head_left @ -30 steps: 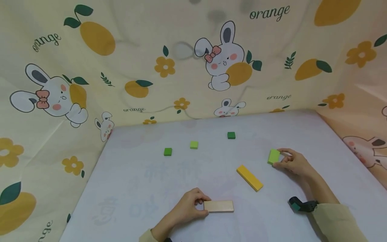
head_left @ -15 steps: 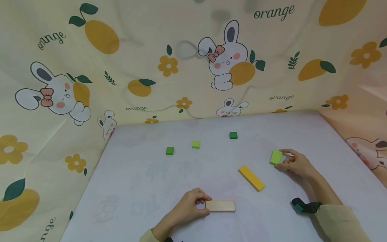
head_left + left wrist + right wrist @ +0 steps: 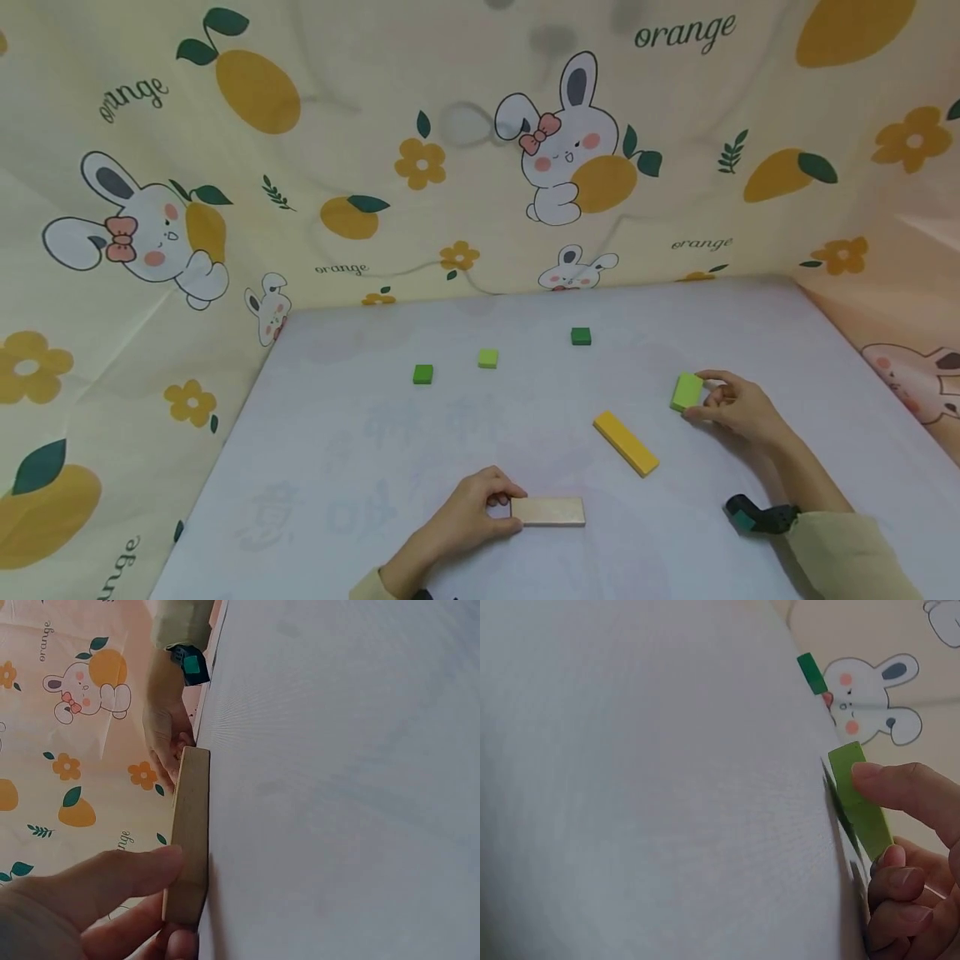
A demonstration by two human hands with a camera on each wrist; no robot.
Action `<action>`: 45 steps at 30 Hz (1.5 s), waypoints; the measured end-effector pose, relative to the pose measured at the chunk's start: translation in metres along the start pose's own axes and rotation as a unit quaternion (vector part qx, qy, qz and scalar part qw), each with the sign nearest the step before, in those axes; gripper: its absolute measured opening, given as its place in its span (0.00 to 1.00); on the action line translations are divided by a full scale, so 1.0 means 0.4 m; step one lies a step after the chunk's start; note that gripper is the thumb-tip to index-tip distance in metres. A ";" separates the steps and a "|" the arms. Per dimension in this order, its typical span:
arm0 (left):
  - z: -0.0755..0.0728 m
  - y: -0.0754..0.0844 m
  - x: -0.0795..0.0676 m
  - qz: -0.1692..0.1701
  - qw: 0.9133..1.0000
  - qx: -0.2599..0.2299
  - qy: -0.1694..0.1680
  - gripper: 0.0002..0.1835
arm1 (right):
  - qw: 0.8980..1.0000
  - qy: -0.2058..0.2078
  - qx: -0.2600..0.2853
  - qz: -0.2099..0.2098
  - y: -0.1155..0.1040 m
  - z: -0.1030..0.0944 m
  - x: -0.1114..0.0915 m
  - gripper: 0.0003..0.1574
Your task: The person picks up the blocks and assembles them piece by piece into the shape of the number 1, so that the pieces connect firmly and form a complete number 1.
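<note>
Near the front of the table, my left hand [image 3: 472, 512] pinches the left end of a plain wooden block [image 3: 553, 512], which lies flat and lengthwise to the right. The left wrist view shows the thumb on one long side of this wooden block [image 3: 191, 825]. Farther right, my right hand [image 3: 738, 406] holds a light green block [image 3: 686, 392] by its edges between thumb and fingers. In the right wrist view the light green block [image 3: 857, 799] is at the table surface, with a shadow beside it. Between the hands a yellow block [image 3: 626, 443] lies slanted, touched by neither.
Toward the back of the white table [image 3: 360, 467] lie a green block [image 3: 423, 374], a small light green block [image 3: 488, 358] and a dark green block [image 3: 581, 336]. A rabbit-and-orange printed cloth [image 3: 300, 167] rises behind and at both sides. A black device [image 3: 759, 514] sits at the right wrist.
The whole head view has shifted slightly, so everything appears a little farther right. Both hands keep their hold and the blocks stay where they were.
</note>
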State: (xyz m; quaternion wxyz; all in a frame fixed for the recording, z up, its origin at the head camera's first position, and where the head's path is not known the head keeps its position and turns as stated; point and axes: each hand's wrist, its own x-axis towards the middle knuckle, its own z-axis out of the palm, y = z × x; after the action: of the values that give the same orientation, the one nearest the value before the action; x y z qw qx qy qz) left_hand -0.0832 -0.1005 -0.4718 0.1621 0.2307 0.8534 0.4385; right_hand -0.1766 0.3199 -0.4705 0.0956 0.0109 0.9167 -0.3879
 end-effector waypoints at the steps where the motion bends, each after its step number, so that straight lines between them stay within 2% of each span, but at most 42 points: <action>1: 0.000 -0.001 0.001 0.000 1.000 0.000 0.000 0.14 | 1.000 0.001 0.000 -0.002 -0.001 0.000 0.000 0.51; 13: 0.000 -0.007 0.003 -0.005 1.000 -0.003 -0.003 0.14 | 1.000 0.010 -0.010 -0.018 -0.032 0.017 -0.013 0.49; 26: -0.001 -0.005 0.007 0.011 1.000 -0.005 -0.003 0.14 | 0.999 0.011 0.001 -0.052 -0.072 0.038 -0.038 0.46; 40: -0.006 0.003 0.007 -0.001 1.000 -0.011 -0.007 0.15 | 0.993 0.006 0.051 -0.111 -0.131 0.068 -0.065 0.41; 45: -0.007 0.005 0.008 -0.006 1.000 -0.014 -0.004 0.15 | 0.991 -0.002 0.059 -0.117 -0.155 0.082 -0.072 0.40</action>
State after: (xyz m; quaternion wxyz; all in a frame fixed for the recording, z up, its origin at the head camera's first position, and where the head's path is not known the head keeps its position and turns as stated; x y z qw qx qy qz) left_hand -0.0867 -0.0997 -0.4690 0.1717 0.2252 0.8478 0.4483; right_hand -0.1488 0.2550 -0.4435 0.0504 -0.0910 0.8872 -0.4494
